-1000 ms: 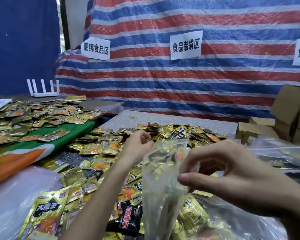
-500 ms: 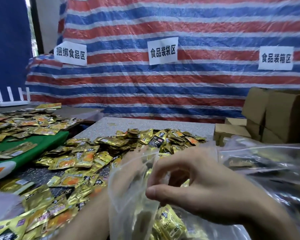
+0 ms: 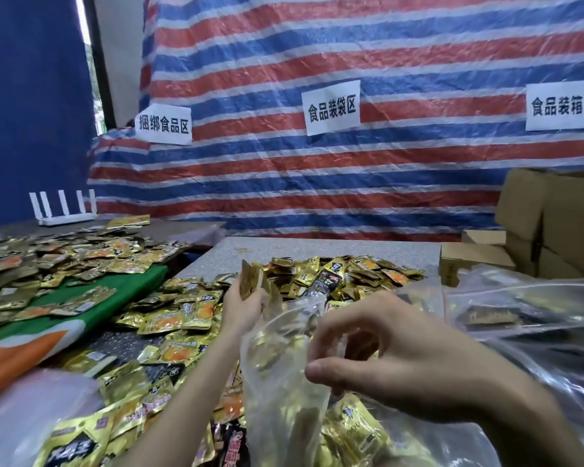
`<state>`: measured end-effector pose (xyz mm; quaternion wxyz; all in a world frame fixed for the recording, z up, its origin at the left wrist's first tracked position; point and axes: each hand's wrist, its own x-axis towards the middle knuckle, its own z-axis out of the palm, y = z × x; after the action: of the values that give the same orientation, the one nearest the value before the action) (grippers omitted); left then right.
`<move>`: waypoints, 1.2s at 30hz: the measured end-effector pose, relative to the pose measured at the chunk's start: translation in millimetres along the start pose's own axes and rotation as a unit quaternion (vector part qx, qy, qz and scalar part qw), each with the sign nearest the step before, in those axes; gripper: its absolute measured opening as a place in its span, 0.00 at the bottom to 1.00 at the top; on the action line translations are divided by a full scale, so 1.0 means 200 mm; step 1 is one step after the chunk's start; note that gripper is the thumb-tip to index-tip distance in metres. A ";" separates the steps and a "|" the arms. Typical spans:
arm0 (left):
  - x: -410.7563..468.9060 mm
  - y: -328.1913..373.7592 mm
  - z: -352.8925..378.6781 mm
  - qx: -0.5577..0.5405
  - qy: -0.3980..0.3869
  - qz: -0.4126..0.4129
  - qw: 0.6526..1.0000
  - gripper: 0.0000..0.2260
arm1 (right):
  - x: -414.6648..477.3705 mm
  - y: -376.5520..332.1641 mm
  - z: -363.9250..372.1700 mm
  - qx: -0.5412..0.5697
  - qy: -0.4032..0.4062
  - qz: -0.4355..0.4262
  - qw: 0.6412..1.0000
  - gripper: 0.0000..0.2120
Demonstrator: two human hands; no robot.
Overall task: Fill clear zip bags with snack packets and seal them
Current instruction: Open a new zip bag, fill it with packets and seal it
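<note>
Several packets (image 3: 253, 280) in left hand (image 3: 244, 308), right hand (image 3: 397, 360) pinches bag (image 3: 277, 382) at rim.

Glossy gold foil snack packets (image 3: 169, 318), clear crinkled plastic zip bag (image 3: 277, 382), matt brown cardboard boxes (image 3: 553, 224), speckled stone-look table (image 3: 317, 247)

A makeshift food-packing workshop. A red, white and blue striped tarpaulin (image 3: 385, 197) serves as the back wall, and three paper signs pinned to it mark work zones: food bundling (image 3: 163, 125), food bagging (image 3: 331, 107) and food boxing (image 3: 563, 104). Gold snack packets (image 3: 351, 274) lie heaped across the worktop (image 3: 317, 247), with clear zip bags (image 3: 520, 308) and stacked cardboard boxes (image 3: 560, 224) to the right.
</note>
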<state>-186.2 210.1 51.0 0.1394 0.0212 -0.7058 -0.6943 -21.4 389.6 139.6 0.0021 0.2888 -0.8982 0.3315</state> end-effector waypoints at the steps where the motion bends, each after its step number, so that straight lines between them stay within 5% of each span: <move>1: 0.00 0.00 -0.05 -0.022 0.027 -0.007 0.999 0.17 | 0.00 0.00 0.00 -0.002 -0.001 -0.002 1.000 0.08; 6: -0.04 0.07 -0.30 -0.181 0.129 0.005 0.975 0.10 | 0.01 0.00 0.01 -0.003 -0.003 -0.018 1.000 0.09; 10: -0.11 0.24 -0.42 -0.252 0.121 0.062 0.958 0.08 | 0.02 -0.02 0.02 0.000 -0.001 -0.034 0.999 0.11; 13: -0.19 0.37 -0.50 -0.253 0.122 0.118 0.952 0.16 | 0.02 -0.02 0.03 0.007 -0.002 -0.044 0.999 0.13; 15: -0.24 0.43 -0.53 -0.228 0.117 0.167 0.952 0.20 | 0.03 -0.03 0.04 0.007 -0.005 -0.046 0.999 0.14; 19: -0.37 0.51 -0.52 -0.146 0.084 0.261 0.950 0.08 | 0.03 -0.03 0.06 0.004 -0.004 -0.054 0.999 0.11; 27: -0.58 0.55 -0.35 0.073 0.085 0.354 0.928 0.10 | 0.05 -0.05 0.11 0.017 0.013 -0.085 0.996 0.08; 32: -0.60 0.55 -0.36 0.130 0.095 0.347 0.924 0.11 | 0.07 -0.04 0.12 0.023 0.025 -0.075 0.997 0.07; 36: -0.61 0.56 -0.40 0.157 0.025 0.326 0.932 0.12 | 0.07 -0.05 0.12 0.030 0.052 -0.096 0.994 0.09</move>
<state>-32.1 164.3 140.7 0.3702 -0.1708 -0.7705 -0.4901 -23.2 362.3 128.7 0.0724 0.3560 -0.8544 0.3715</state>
